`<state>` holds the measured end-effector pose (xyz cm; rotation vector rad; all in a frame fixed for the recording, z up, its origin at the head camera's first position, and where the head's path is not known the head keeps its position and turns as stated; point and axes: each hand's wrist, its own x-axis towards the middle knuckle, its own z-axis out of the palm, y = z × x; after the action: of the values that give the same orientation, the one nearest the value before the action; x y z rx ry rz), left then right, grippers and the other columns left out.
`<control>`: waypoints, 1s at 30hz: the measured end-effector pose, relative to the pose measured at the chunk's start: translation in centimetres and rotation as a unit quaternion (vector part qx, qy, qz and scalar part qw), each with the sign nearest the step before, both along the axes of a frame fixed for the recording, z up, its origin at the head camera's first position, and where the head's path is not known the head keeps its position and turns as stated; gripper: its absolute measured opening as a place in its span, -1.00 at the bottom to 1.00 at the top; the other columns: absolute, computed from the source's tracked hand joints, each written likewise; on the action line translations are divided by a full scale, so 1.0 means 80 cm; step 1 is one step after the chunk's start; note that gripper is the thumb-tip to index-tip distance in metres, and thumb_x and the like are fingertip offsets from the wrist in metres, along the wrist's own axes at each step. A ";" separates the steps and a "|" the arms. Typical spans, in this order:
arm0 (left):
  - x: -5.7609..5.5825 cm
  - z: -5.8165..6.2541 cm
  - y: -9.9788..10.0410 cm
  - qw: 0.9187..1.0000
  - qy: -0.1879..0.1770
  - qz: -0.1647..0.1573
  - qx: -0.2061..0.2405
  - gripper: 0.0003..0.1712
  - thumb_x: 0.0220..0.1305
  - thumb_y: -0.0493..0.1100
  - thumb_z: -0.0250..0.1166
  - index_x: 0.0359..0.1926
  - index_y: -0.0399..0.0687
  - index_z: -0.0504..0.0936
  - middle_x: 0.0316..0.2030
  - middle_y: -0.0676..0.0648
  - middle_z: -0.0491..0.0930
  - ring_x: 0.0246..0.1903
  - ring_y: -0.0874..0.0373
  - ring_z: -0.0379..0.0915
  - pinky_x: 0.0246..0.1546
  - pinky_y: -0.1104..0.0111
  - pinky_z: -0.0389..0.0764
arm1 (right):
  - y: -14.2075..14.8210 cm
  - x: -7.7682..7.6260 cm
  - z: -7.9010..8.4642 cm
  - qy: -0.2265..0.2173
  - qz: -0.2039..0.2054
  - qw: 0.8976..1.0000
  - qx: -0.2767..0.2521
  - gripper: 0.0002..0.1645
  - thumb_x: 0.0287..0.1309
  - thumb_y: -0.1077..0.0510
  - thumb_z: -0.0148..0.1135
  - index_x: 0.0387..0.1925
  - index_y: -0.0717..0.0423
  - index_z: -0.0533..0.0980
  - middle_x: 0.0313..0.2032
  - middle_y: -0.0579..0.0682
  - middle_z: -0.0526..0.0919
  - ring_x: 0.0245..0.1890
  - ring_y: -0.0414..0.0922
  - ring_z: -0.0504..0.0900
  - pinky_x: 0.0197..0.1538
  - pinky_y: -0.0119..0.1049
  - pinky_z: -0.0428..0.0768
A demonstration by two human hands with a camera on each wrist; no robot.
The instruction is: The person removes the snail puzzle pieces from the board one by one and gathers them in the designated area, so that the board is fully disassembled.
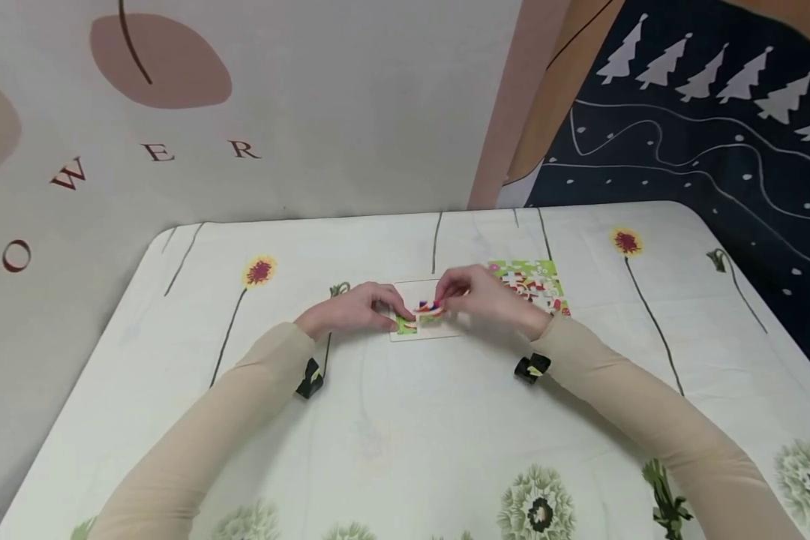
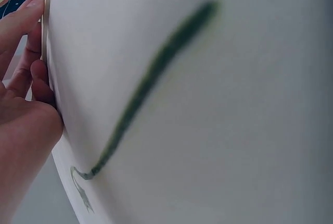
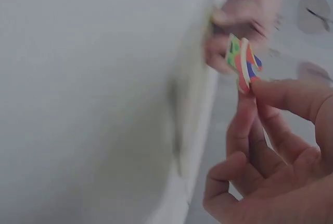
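Observation:
Between its thumb and fingertips my right hand (image 1: 482, 296) pinches a jigsaw puzzle piece (image 1: 429, 309). That piece, with red, white, blue and green print, is tilted up off the pale puzzle board (image 1: 415, 288). At the board's lower left lies another green jigsaw piece (image 1: 406, 327). My left hand (image 1: 361, 307) rests there, its fingertips touching the board near this piece. In the left wrist view the left fingers (image 2: 32, 18) are fairly straight against the board's edge. The right wrist view shows the pinched piece (image 3: 242, 60) closely, with the left hand blurred behind.
Right of the board, partly behind my right wrist, lies a patch of several colorful jigsaw pieces (image 1: 528, 283). A white flower-printed cloth (image 1: 378, 420) covers the table. Patterned hangings (image 1: 351, 112) rise behind its far edge.

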<state>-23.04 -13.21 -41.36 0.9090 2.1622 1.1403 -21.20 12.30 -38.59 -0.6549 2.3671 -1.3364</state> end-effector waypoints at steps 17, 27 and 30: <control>0.001 0.001 0.002 1.000 -0.007 0.000 -0.010 -0.70 0.15 -0.41 0.32 -0.06 -0.21 0.72 -0.10 -0.04 0.59 -0.08 0.07 0.38 -0.04 0.26 0.32 | 0.035 -0.004 0.010 -0.005 -0.053 0.998 0.019 -0.91 0.15 0.38 0.21 -0.29 0.25 0.59 -0.34 0.05 0.65 -0.30 -0.06 0.56 -0.18 -0.23 0.41; 0.002 0.001 0.002 1.000 -0.007 -0.005 0.005 -0.70 0.13 -0.43 0.32 -0.07 -0.24 0.71 -0.11 -0.05 0.60 -0.10 0.06 0.39 -0.06 0.28 0.32 | 0.066 0.000 0.012 0.008 -0.078 0.997 0.017 -0.93 0.15 0.35 0.24 -0.30 0.26 0.60 -0.36 0.04 0.65 -0.30 -0.08 0.56 -0.18 -0.30 0.41; 0.002 0.001 0.002 1.000 -0.007 -0.006 0.008 -0.70 0.13 -0.43 0.32 -0.07 -0.24 0.71 -0.12 -0.05 0.60 -0.11 0.07 0.39 -0.06 0.29 0.33 | 0.076 0.002 0.012 0.008 -0.086 0.996 0.007 -0.93 0.14 0.34 0.26 -0.31 0.28 0.59 -0.36 0.05 0.65 -0.21 -0.03 0.59 -0.11 -0.33 0.41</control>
<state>-22.91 -13.03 -41.25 0.9176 2.1362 1.1556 -21.01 18.40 -37.60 -0.4675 2.4908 -1.3871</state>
